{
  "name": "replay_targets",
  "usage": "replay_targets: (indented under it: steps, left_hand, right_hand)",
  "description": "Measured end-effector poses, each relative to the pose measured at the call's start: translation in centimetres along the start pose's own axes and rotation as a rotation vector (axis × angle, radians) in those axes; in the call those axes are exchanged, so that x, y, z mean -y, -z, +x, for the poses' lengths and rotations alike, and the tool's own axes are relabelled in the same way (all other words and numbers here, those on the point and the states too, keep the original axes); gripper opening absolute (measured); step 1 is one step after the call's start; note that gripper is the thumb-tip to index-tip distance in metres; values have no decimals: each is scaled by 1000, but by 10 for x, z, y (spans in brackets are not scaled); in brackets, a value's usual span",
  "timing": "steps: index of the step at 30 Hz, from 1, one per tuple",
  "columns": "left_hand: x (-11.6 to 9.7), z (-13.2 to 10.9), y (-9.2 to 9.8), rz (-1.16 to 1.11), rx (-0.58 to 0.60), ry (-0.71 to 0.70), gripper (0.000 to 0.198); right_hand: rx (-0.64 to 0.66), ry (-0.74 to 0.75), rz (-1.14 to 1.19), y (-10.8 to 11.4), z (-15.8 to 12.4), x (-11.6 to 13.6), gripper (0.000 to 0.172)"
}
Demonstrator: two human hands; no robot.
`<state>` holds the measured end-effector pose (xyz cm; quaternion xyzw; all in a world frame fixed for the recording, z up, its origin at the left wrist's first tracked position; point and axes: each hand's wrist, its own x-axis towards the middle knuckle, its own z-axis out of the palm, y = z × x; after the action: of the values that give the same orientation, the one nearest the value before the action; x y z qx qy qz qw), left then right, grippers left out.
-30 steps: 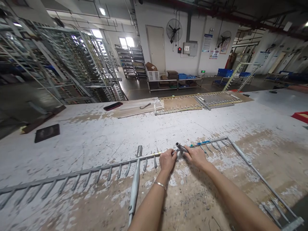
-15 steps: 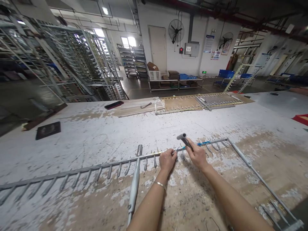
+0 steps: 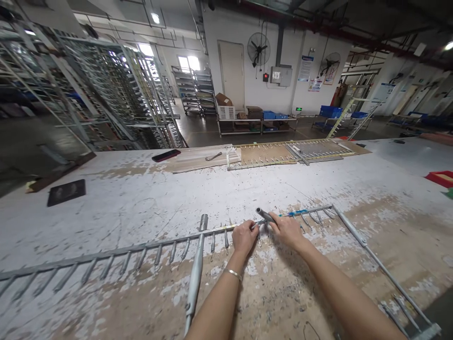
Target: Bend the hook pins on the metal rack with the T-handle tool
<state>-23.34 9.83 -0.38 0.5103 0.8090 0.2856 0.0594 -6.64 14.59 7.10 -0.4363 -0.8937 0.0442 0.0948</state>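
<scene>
A long grey metal rack frame (image 3: 148, 245) with rows of short hooks lies across the worktable. My left hand (image 3: 245, 236) is closed at its crossbar, thumb and fingers pinched on a thin metal piece, mostly hidden, that looks like a wire hook. Just to the right, my right hand (image 3: 288, 230) grips a grey metal hammer (image 3: 265, 215) with a tube-like head. The hammer head is down at the bar, close to my left fingertips; whether it touches cannot be made out. Blue marking (image 3: 297, 213) shows on the bar beyond my right hand.
The worn white worktable (image 3: 159, 203) carries a dark flat plate (image 3: 66, 192), a phone (image 3: 166, 155) and a wrench (image 3: 213, 156) on cardboard. A second hooked frame (image 3: 269, 161) lies along the far edge. A red bin (image 3: 439, 178) sits at right; tall racks (image 3: 123, 94) stand behind.
My right hand has swung the hammer down and slightly left, from raised above the bar to beside my left fingers. My left hand stays pinched at the bar. The view has shifted slightly.
</scene>
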Motion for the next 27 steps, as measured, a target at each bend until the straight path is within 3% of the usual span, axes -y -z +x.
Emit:
replay_targets:
  steps: [3, 8, 12, 17, 22, 27]
  left_hand:
    - [0, 0, 0, -11, -7, -2, 24]
    - [-1, 0, 0, -12, -12, 17, 23]
    - [-2, 0, 0, -9, -18, 16, 22]
    - [-2, 0, 0, -11, -13, 22, 22]
    - [-1, 0, -1, -11, -26, 18, 22]
    - [-1, 0, 0, -2, -15, 23, 23]
  right_hand:
    - [-93, -45, 20, 1, 1, -1, 47]
    - [18, -10, -31, -3, 3, -3, 41]
    - [-75, -40, 38, -7, 1, -5, 46]
    - [15, -38, 27, -10, -2, -7, 42]
    - [-123, -60, 108, -13, -4, -6, 47]
    - [-37, -30, 66, -18, -4, -9, 43]
